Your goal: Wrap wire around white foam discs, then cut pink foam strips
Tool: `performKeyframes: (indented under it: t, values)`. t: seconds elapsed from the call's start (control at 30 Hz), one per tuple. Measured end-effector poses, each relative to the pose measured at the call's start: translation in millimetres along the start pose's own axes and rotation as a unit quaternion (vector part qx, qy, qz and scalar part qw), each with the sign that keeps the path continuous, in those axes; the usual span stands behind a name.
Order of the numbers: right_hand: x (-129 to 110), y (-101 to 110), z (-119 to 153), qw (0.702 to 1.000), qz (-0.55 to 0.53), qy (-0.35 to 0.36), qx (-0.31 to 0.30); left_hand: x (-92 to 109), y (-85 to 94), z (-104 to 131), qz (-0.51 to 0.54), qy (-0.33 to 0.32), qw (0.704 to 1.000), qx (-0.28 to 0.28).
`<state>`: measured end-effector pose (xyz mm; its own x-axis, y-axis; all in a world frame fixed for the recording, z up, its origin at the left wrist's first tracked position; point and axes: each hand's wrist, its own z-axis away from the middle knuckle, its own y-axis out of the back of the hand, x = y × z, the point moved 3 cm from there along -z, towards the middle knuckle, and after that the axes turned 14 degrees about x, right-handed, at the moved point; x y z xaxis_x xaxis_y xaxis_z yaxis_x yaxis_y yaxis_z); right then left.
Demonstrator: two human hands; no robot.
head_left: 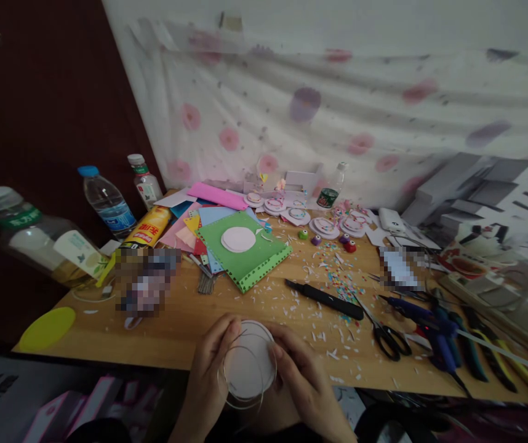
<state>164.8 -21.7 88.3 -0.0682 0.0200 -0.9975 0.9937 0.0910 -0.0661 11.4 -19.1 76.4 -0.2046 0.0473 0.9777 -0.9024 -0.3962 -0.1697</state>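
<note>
We see the round white card-like disc (248, 363) at six o'clock in the view, by the near edge of the wood-toned worktop (167, 338). Reading the disc as a dial, with twelve towards the wall, we find the left hand (213, 357) closed on its rim at nine o'clock and the right hand (298, 366) gripping it at three, each with its thumb near the rim. Thin pale wire-like loops (245, 408) curve across the face and hang below six o'clock; whether the hands also pinch them, we cannot tell. We judge the disc light and fairly stiff, liable to crease at its edge; opposite points on the rim offer the surest hold. We expect the loops to be springy and easily bent, best taken lightly between finger and thumb. At twelve o'clock, a flat green sheet with a patterned border (255, 267) carries white rounded pieces (239, 239); a slim black pen-shaped tool (331, 299) lies at two, and black-handled metal scissors (380, 337) and a blue glue gun (439, 344) towards three.
</note>
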Motion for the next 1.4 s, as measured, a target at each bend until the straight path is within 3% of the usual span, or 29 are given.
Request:
performKeyframes:
  t: [0.2, 0.47, 0.6, 0.83, 1.1, 1.2, 1.3, 1.4]
  values:
    - [-4.2, 1.4, -1.7, 1.0, 0.006, 0.003, -0.02, -7.1, 1.0, -2.3, 0.036, 0.054, 0.998, 0.015]
    - [0.0, 0.9, -1.0, 1.0, -0.005, -0.009, -0.009, 1.3, -2.9, 9.3, 0.069, 0.088, 0.992, 0.051]
    - [8.7, 3.5, -2.4, 0.999, -0.031, -0.018, -0.008, 2.2, -3.8, 9.3, 0.037, 0.055, 0.997, 0.04]
    - [4.7, 0.8, -7.5, 1.0, 0.011, -0.003, -0.005, 11.4, -4.0, 3.6, -0.1, -0.068, 0.992, 0.025]
    - [0.8, -0.4, -0.6, 0.999, -0.002, -0.016, -0.043, 16.0, -2.7, 8.2, -0.143, -0.1, 0.984, 0.03]
    - [1.0, -3.5, -0.6, 0.994, -0.069, -0.046, -0.066, 9.8, 2.5, 4.2, -0.132, -0.083, 0.987, 0.046]
    - [4.0, -4.4, -1.3, 0.989, -0.129, -0.06, -0.044, -1.5, 5.0, 1.0, -0.103, -0.034, 0.992, 0.06]
    - [8.8, -4.9, -0.3, 0.985, -0.149, -0.077, -0.033, -11.0, 4.8, 2.6, -0.082, -0.003, 0.99, 0.113]
